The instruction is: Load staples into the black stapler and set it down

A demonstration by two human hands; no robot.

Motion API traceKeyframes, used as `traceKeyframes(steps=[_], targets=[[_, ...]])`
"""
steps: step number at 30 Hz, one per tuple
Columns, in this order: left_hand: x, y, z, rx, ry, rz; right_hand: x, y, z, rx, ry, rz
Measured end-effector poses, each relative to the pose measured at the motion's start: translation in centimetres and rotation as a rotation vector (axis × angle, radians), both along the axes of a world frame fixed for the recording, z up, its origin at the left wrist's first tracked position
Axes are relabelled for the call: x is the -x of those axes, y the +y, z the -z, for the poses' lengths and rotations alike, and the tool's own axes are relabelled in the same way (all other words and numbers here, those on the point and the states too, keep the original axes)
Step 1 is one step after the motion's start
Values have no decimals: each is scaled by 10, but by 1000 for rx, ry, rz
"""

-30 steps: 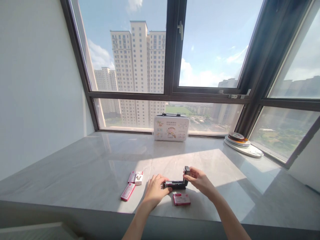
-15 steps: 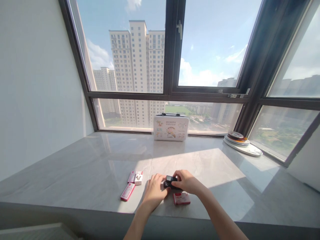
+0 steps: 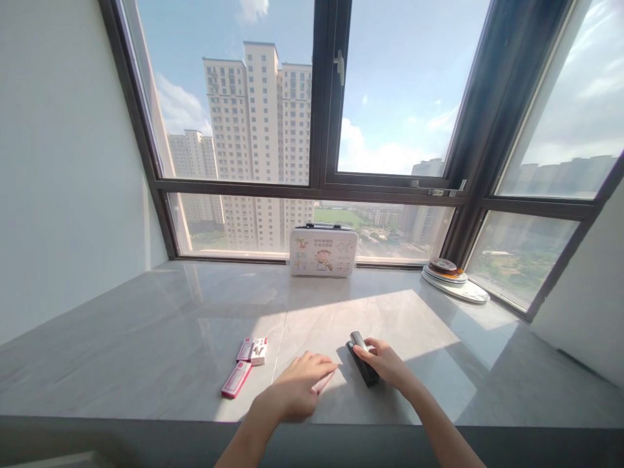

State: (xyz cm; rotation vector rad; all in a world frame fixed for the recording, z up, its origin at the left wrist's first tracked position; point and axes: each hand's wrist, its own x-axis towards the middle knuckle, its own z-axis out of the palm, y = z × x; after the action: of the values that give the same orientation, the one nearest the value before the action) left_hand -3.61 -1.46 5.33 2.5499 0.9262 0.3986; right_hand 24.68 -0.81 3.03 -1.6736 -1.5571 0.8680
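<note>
My right hand (image 3: 384, 362) grips a black stapler (image 3: 361, 364) that lies slanted on the sill, its fingers over the upper arm. My left hand (image 3: 305, 383) is closed over a small pink-and-white box (image 3: 322, 383), and only an edge of the box shows past the fingers. To the left lie more small boxes: a pink-and-white one (image 3: 236, 380) nearest the front, a white one with a dark picture (image 3: 259, 351), and another pink-and-white one (image 3: 245, 349) beside it.
A white carry case (image 3: 323, 253) with cartoon prints stands upright against the window. Several stacked plates or lids (image 3: 453, 281) sit in the right corner. The grey stone sill (image 3: 146, 364) ends at a front edge close to me.
The right hand has shifted the stapler rightward and turned it lengthwise. My left hand has left the stapler and closed on the pink-and-white box that lay in front. The view has swung slightly right.
</note>
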Motion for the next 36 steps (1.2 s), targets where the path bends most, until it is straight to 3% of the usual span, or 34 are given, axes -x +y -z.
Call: traceKeyframes(steps=[4, 9, 14, 17, 19, 22, 24, 26, 29, 36], targets=[[33, 8, 5, 192, -63, -129, 10, -27, 9, 85, 226, -3], [23, 1, 20, 299, -172, -217, 56, -40, 20, 77, 390, 38], [7, -9, 24, 291, -224, -203, 82, -37, 22, -68, 331, 90], [19, -15, 24, 170, -314, -262, 79, -40, 23, -91, 341, 170], [41, -18, 27, -44, -390, -491, 76, -43, 25, -91, 370, 218], [88, -20, 37, -350, -300, -1023, 73, -45, 28, -78, 410, 222], [116, -22, 46, -378, -147, -1131, 74, -45, 29, -78, 418, 193], [130, -26, 52, -356, -40, -1075, 74, -43, 30, -88, 400, 172], [125, -34, 49, -268, 40, -915, 73, -41, 31, -102, 351, 140], [93, -47, 13, 105, -68, -509, 69, -38, 32, -75, 328, 72]])
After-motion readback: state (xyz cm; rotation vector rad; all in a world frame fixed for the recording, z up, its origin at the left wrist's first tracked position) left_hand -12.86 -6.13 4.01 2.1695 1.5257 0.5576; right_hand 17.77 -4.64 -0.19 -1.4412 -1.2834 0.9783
